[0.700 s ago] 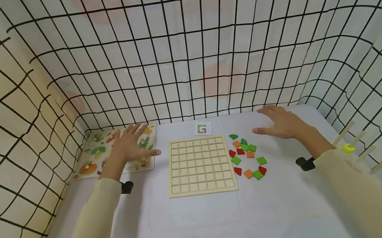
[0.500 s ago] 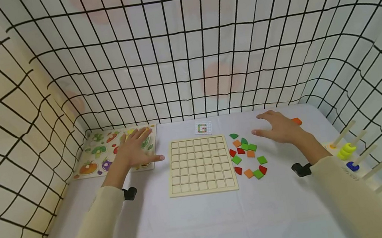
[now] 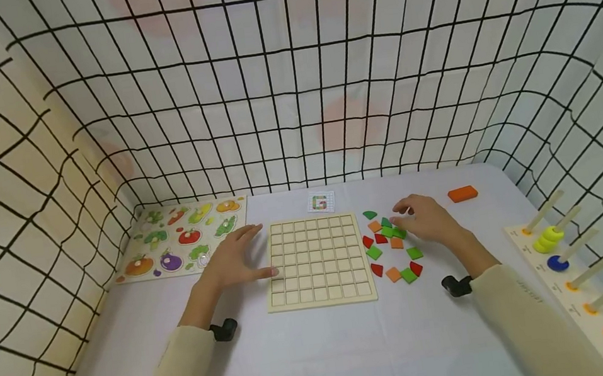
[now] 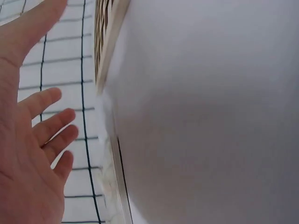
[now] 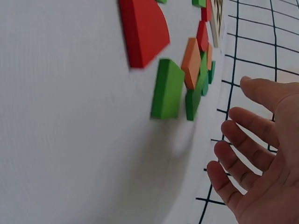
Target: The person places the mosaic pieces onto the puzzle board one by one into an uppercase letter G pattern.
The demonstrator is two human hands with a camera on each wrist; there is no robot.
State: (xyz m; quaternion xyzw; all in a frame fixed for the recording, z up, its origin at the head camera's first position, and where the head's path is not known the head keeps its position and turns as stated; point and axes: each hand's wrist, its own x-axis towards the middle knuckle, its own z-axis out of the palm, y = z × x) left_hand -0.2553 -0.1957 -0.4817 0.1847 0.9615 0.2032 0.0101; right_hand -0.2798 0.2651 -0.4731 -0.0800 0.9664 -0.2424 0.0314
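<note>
A pale wooden grid board (image 3: 317, 262) lies in the middle of the table. My left hand (image 3: 234, 261) is beside its left edge, fingers spread and thumb tip at the rim; the left wrist view shows an empty palm (image 4: 28, 177). To the right of the board are scattered small tiles: green squares (image 3: 414, 253), orange squares (image 3: 393, 274) and red quarter-rounds (image 3: 377, 270). Over the upper tiles hovers my right hand (image 3: 425, 217), loosely bent. In the right wrist view its fingers (image 5: 243, 135) hold nothing and stand apart from the tiles.
Behind the board lies a small pattern card (image 3: 320, 202). A vegetable picture puzzle (image 3: 171, 240) is at the back left. On the right are an orange block (image 3: 462, 193) and a peg board (image 3: 567, 293) with yellow and blue rings. Black wire mesh (image 3: 295, 93) encloses the table.
My left hand has moved right and nearer, off the vegetable puzzle to the board's edge. The right hand has come left and down over the tiles, uncovering the orange block.
</note>
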